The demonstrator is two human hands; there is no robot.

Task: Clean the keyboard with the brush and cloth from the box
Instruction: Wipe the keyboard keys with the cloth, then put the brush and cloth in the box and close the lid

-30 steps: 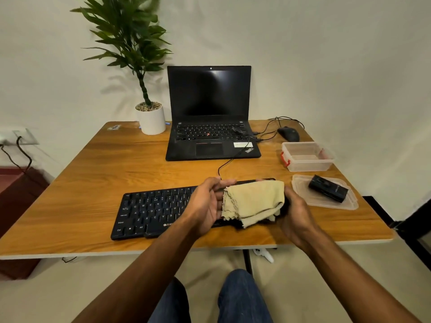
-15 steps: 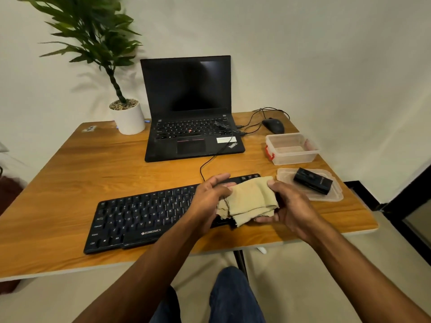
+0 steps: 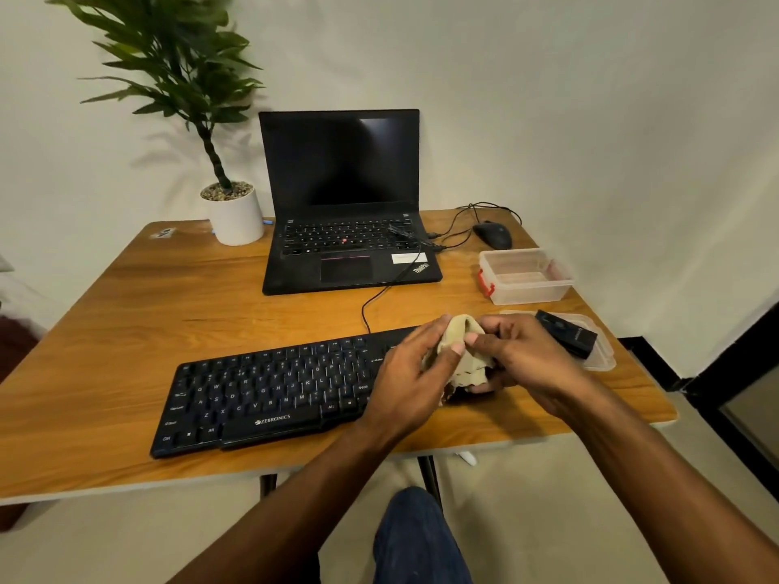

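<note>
cloth (image 3: 461, 351), soft, light and limp, is bunched above the keyboard (image 3: 269, 389), pinched by left hand (image 3: 415, 373) and right hand (image 3: 518, 356); its folds are judged the best hold.

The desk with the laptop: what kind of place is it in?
Probably a home office or small study: an open ThinkPad laptop, a wired mouse and a potted plant share a wooden desk against a bare wall.

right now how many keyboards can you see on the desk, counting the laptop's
2. The black keyboard lies at the front of the desk, its right end hidden under both hands and the cloth. The other is built into the open laptop behind it.
</note>
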